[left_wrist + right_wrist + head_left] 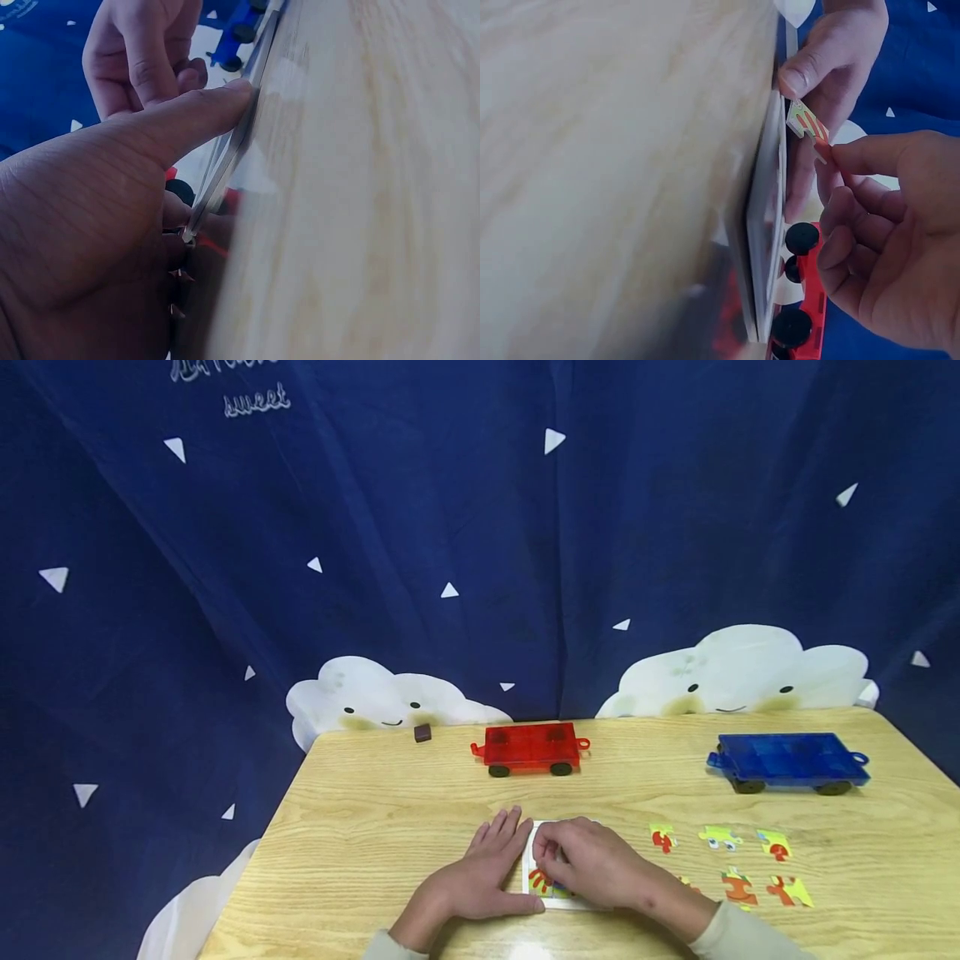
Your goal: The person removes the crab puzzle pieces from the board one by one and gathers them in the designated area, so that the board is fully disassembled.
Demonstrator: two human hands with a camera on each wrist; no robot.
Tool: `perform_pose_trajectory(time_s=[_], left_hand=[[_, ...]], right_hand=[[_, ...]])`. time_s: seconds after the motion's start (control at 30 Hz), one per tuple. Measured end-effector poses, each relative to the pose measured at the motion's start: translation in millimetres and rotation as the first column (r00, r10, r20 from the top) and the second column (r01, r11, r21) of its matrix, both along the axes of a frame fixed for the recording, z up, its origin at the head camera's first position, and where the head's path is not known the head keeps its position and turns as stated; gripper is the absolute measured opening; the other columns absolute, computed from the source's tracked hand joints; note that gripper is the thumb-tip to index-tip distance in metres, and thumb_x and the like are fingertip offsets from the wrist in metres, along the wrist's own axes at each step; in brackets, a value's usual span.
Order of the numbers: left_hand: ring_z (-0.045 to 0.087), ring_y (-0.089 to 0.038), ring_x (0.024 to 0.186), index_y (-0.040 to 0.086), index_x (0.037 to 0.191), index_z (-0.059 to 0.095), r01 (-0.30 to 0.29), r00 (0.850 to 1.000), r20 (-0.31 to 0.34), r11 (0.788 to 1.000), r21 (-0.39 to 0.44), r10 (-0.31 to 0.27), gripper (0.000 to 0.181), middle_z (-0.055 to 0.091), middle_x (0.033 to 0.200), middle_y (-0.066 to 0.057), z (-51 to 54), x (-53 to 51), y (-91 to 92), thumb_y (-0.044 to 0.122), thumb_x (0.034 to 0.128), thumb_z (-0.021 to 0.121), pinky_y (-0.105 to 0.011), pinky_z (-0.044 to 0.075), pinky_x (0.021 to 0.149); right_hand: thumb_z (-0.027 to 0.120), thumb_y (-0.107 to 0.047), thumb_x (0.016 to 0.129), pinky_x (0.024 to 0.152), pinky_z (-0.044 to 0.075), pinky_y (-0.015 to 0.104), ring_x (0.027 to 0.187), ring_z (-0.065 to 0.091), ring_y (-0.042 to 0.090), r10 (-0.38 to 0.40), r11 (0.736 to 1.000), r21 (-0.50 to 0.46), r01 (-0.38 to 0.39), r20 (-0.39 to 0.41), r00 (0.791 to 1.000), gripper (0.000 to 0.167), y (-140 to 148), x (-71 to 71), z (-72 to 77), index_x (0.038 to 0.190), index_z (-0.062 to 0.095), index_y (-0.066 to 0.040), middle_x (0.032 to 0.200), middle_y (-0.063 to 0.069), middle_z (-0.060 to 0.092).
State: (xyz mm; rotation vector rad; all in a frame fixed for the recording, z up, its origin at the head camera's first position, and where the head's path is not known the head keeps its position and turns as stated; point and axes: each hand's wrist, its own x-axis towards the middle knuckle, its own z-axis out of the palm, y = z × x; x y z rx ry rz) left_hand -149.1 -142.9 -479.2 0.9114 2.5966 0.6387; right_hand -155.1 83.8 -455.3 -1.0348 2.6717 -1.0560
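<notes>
A shallow white puzzle tray (570, 904) lies near the front of the table, partly covered by both hands. My left hand (483, 878) rests along its left side, fingers extended and thumb on the front rim. Over the tray, my right hand (600, 866) pinches a puzzle piece (808, 122) between thumb and fingertips. That piece is yellow-green with red-orange stripes and is tilted in the right wrist view. What lies in the tray under the right hand is mostly hidden.
Several loose puzzle pieces (738, 887) lie to the right, one partly behind the right forearm. Farther back stand a red toy wagon (531, 747) and a blue toy wagon (791, 758). A small dark cube (423, 732) sits near the back edge, before a blue curtain (480, 527).
</notes>
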Motion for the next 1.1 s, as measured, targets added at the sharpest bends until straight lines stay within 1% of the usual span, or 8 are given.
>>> perform_pose_trajectory(time_s=[0.17, 0.47, 0.53, 0.77, 0.97, 1.1], left_hand=[[0.000, -0.032, 0.156, 0.004, 0.165, 0.016, -0.001, 1.000, 0.009, 1.000, -0.003, 0.001, 0.103, 0.005, 0.171, -0.017, -0.4, -1.1, -0.6, 0.062, 0.0943, 0.064, -0.053, 0.007, 0.122], [0.000, -0.032, 0.156, 0.005, 0.165, 0.016, -0.003, 1.000, 0.004, 1.000, -0.005, 0.003, 0.104, 0.004, 0.171, -0.017, -1.9, -1.7, -1.2, 0.062, 0.0935, 0.065, -0.053, 0.008, 0.122], [0.000, -0.032, 0.156, 0.006, 0.165, 0.016, -0.006, 1.000, 0.008, 1.000, -0.002, 0.006, 0.104, 0.004, 0.171, -0.017, -1.7, -1.6, -1.2, 0.062, 0.0933, 0.065, -0.053, 0.007, 0.122], [0.000, -0.032, 0.156, 0.005, 0.165, 0.016, -0.004, 1.000, 0.016, 1.000, 0.012, 0.004, 0.104, 0.004, 0.171, -0.017, -1.5, -0.6, -1.0, 0.061, 0.0931, 0.066, -0.052, 0.006, 0.122], [-0.001, -0.032, 0.156, 0.006, 0.165, 0.015, 0.003, 1.000, 0.014, 1.000, 0.005, -0.003, 0.104, 0.003, 0.171, -0.017, -2.3, -0.2, -1.3, 0.062, 0.0934, 0.065, -0.052, 0.006, 0.123], [-0.001, -0.032, 0.156, 0.006, 0.165, 0.014, 0.001, 1.000, 0.012, 1.000, 0.004, -0.001, 0.104, 0.003, 0.171, -0.016, -1.2, -0.2, -1.3, 0.062, 0.0934, 0.065, -0.052, 0.006, 0.123]], right_hand=[[0.068, -0.010, 0.091, 0.060, 0.045, 0.025, 0.063, 0.051, -0.001, -0.009, 1.000, -0.017, 0.008, -0.012, 1.000, 0.019, 4.3, -1.7, 5.6, 0.083, 0.064, -0.026, 0.068, -0.021, 0.055], [0.068, -0.012, 0.095, 0.059, 0.044, 0.026, 0.063, 0.052, 0.000, -0.026, 0.999, 0.020, 0.025, 0.032, 0.999, 0.019, 26.0, -4.2, 17.5, 0.084, 0.064, -0.027, 0.069, -0.021, 0.057], [0.068, -0.013, 0.096, 0.058, 0.044, 0.026, 0.063, 0.051, 0.000, -0.032, 0.999, 0.027, 0.031, 0.038, 0.999, 0.019, 33.6, -4.1, 20.0, 0.084, 0.064, -0.028, 0.071, -0.020, 0.058], [0.068, -0.021, 0.099, 0.055, 0.041, 0.026, 0.063, 0.050, 0.003, -0.074, 0.995, 0.075, 0.066, 0.106, 0.992, 0.015, 64.9, -1.2, 27.8, 0.087, 0.066, -0.027, 0.077, -0.018, 0.060], [0.067, -0.024, 0.101, 0.056, 0.043, 0.026, 0.064, 0.051, 0.004, -0.076, 0.993, 0.104, 0.061, 0.148, 0.986, 0.014, 95.9, 3.7, 32.9, 0.088, 0.066, -0.028, 0.075, -0.017, 0.059], [0.067, -0.024, 0.101, 0.054, 0.042, 0.027, 0.062, 0.051, 0.004, -0.075, 0.992, 0.114, 0.052, 0.204, 0.976, 0.013, 115.6, 7.4, 33.0, 0.089, 0.066, -0.026, 0.073, -0.015, 0.058]])
